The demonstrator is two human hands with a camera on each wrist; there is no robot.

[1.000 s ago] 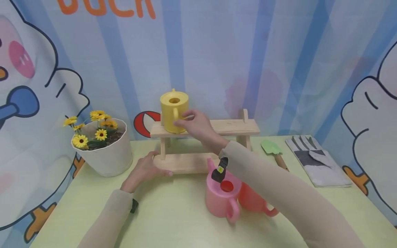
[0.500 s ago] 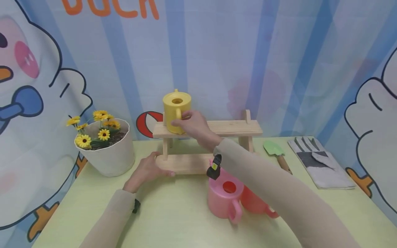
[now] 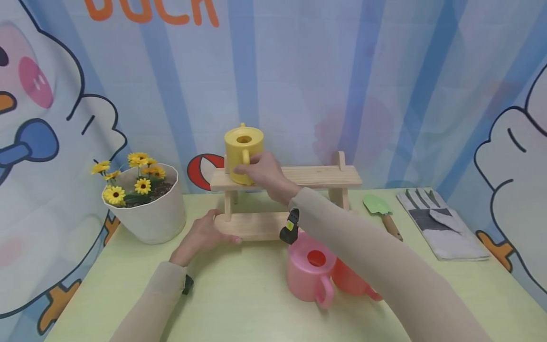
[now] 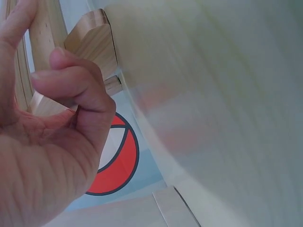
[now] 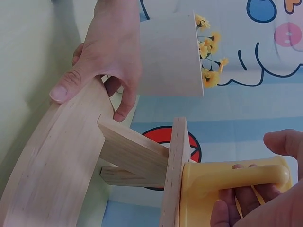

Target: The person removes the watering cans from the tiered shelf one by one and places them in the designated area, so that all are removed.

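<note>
A yellow watering can [image 3: 243, 151] stands at the left end of the top board of a small wooden two-tier rack [image 3: 316, 175]. My right hand [image 3: 247, 167] reaches over to it and curls round its handle [image 5: 236, 177], fingers beneath and thumb above. My left hand [image 3: 210, 230] grips the left end of the rack's lower board [image 5: 57, 161], thumb on top. In the left wrist view the left hand [image 4: 42, 56] is curled against the wood [image 4: 92, 42].
A pink watering can [image 3: 308, 275] and a coral one [image 3: 351, 281] stand on the table under my right forearm. A white pot of yellow flowers [image 3: 147, 209] sits at the left. A green trowel [image 3: 377, 205] and work gloves [image 3: 440, 223] lie at the right.
My right hand has slid a little left and closed round the yellow can's handle. The left hand stays on the lower board.
</note>
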